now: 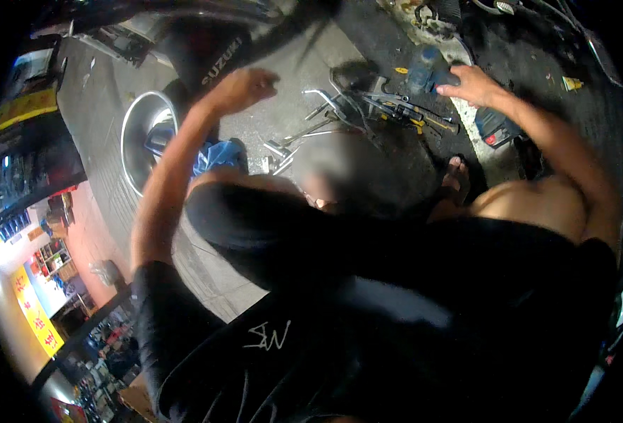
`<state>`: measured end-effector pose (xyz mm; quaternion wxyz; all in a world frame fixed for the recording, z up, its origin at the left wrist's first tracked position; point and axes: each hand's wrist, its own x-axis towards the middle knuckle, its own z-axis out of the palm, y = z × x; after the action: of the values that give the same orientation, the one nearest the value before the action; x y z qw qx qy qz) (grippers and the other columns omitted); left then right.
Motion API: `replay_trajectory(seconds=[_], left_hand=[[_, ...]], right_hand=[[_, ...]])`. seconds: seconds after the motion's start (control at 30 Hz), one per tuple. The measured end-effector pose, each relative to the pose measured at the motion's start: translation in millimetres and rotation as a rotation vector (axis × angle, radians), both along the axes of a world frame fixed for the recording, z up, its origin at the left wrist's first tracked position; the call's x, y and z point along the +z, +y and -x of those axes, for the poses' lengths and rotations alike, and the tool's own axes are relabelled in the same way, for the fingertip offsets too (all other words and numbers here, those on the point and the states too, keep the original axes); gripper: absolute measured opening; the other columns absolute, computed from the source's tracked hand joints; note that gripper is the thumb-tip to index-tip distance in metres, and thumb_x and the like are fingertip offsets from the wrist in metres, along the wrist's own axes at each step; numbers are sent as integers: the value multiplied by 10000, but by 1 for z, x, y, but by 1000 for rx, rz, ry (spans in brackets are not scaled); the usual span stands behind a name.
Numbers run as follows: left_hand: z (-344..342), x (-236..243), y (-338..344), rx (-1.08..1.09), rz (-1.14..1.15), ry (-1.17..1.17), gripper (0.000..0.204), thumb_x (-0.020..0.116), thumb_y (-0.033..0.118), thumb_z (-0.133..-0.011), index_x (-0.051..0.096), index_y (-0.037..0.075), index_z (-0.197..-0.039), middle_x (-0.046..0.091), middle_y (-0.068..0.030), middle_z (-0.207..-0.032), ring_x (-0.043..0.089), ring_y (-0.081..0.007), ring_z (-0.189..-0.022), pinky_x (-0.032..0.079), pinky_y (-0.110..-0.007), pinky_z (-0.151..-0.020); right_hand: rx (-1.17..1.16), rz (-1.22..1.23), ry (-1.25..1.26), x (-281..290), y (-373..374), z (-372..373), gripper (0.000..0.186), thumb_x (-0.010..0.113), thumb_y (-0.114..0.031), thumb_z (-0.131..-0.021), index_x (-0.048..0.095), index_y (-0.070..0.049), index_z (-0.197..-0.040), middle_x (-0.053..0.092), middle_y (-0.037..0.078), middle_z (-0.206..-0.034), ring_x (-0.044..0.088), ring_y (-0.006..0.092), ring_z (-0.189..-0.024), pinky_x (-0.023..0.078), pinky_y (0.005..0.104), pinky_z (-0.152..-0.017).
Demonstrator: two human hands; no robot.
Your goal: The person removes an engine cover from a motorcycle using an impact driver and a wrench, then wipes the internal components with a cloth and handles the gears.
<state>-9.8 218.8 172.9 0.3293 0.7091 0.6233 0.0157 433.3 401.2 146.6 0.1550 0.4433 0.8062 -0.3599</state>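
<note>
My left hand (244, 92) is raised at upper middle beside a dark motorbike part (199, 49), its fingers curled; whatever they may hold is too small to make out. My right hand (470, 88) grips a blue and black power tool (424, 70) lying at upper right. A dark battery case with a red patch (495, 130) lies just below that hand. Between my hands, several wrenches, pliers and other hand tools (396, 109) lie loosely on the concrete. A blurred grey patch hides what is at the centre, between my knees.
A steel basin (132, 148) with items inside stands left, beside a blue cloth (213, 158). A cracked pale kerb strip (466, 113) runs along the right. A small yellow tube (572, 83) lies farther right. A lit shop with shelves (54, 257) is at far left.
</note>
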Motion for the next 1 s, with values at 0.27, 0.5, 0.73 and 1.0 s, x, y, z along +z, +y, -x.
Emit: replay_trajectory(seconds=[0.27,0.5,0.73,1.0], left_hand=[[-135,-142,76,-446,-50,66,312,598,346,-911,639,92,-1087,639,-173,-1047,605,-342,-1035,491,-450,-866],[-208,-289,43,757,136,-244,417,499,424,-915,692,54,-925,665,-148,-717,689,-265,-710,538,-419,-709],[-211,-246,56,1223,247,-207,335,689,349,-785,701,16,-815,689,-113,-715,673,-235,-639,515,-377,-611],[-247,-308,23,1466,-218,-608,388,605,315,-901,587,-44,-1049,671,-162,-861,661,-294,-744,528,-398,-650]], right_hand=[[-71,113,185,0,-7,-8,499,724,-452,-829,627,29,-917,592,81,-603,564,150,-496,452,323,-501],[-160,187,267,6,5,-32,542,751,-499,-773,667,-39,-1046,660,66,-787,609,152,-674,500,316,-637],[-81,147,805,82,8,-24,303,732,-253,-833,640,-23,-1006,631,18,-811,555,92,-692,468,271,-646],[-53,26,983,145,39,-44,318,686,-158,-857,576,-24,-1124,636,54,-946,613,152,-771,504,315,-744]])
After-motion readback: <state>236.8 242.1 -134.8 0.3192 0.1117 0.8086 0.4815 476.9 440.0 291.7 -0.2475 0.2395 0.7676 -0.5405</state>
